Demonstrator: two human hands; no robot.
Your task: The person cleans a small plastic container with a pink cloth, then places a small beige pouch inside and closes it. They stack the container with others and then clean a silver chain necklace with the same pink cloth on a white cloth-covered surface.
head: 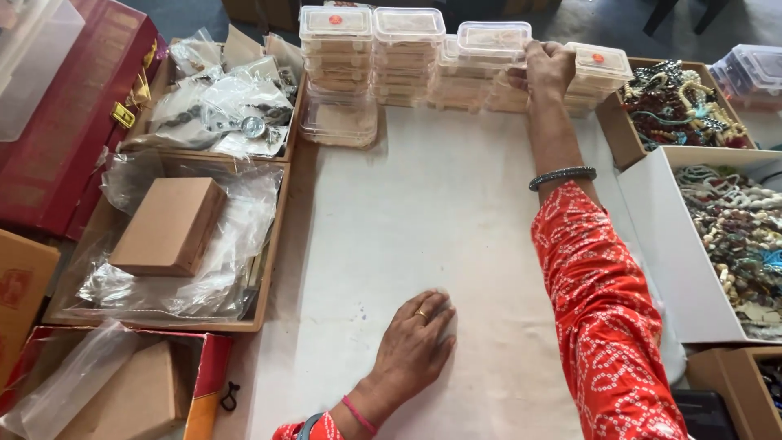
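The right hand [547,67] grips a clear lidded box [493,39] atop stacked boxes [407,57] along the white cloth's [423,212] far edge. The left hand [415,346] lies flat near its near edge.

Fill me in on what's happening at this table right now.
A person in an orange patterned sleeve sits at a white cloth with hands apart. The right hand reaches to the far edge and grips a clear lidded box atop a row of stacked boxes. The left hand lies flat on the cloth, holding nothing. Trays of beads sit to the right; a tray with a brown box and plastic bags sits to the left.
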